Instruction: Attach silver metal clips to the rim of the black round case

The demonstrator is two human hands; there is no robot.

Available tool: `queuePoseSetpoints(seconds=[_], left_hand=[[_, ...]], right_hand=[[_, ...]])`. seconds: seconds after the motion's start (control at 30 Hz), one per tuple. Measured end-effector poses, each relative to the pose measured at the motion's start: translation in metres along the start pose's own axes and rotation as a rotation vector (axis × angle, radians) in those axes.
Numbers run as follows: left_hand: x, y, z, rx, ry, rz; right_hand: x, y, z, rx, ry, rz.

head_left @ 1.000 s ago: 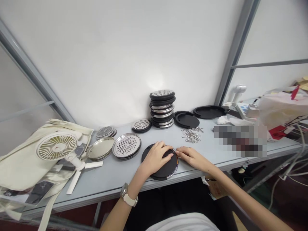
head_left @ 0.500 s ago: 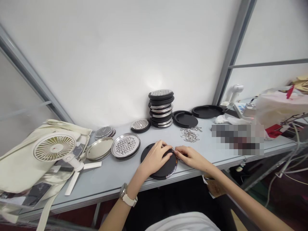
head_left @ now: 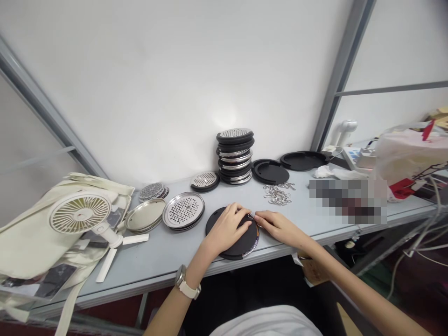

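A black round disc (head_left: pixel 238 242) with a partly exposed patterned rim lies near the table's front edge. My left hand (head_left: pixel 227 228) rests across its top, fingers curved and thumb spread apart. At the disc's right edge, my right hand (head_left: pixel 276 227) is closed in a pinch on a small shiny metal clip (head_left: pixel 250 216). The left fingertips touch or nearly touch this clip; how it meets the disc is hidden. Behind my right hand lies a pile of similar wire clips (head_left: pixel 277 195).
Behind the disc rises a stack of black and metal discs (head_left: pixel 235 156). Perforated metal plates (head_left: pixel 184 211) and plain metal lids (head_left: pixel 146 215) lie left. Black round trays (head_left: pixel 271 172) stand at the back. A white fan (head_left: pixel 84 214) and plastic bag (head_left: pixel 406 149) flank the table.
The view has shifted slightly. My right fingers have moved a little at the disc's edge, and more of the metal clip shows. My left hand has stayed on the disc.
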State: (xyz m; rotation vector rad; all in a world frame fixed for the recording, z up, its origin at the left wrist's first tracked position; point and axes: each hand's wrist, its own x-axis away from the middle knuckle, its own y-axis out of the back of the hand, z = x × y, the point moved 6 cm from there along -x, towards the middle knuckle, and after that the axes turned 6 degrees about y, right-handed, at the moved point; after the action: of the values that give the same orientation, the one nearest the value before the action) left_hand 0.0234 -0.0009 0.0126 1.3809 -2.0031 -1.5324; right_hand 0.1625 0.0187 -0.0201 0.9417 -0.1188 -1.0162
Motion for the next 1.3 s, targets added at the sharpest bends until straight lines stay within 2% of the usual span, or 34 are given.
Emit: queuePoseSetpoints(seconds=[1.3], left_hand=[[-0.0004,-0.0018,-0.0010,0.002,0.003,0.020]], right_hand=[[-0.0003,-0.0007,0.0011,0.037,0.022,0.000]])
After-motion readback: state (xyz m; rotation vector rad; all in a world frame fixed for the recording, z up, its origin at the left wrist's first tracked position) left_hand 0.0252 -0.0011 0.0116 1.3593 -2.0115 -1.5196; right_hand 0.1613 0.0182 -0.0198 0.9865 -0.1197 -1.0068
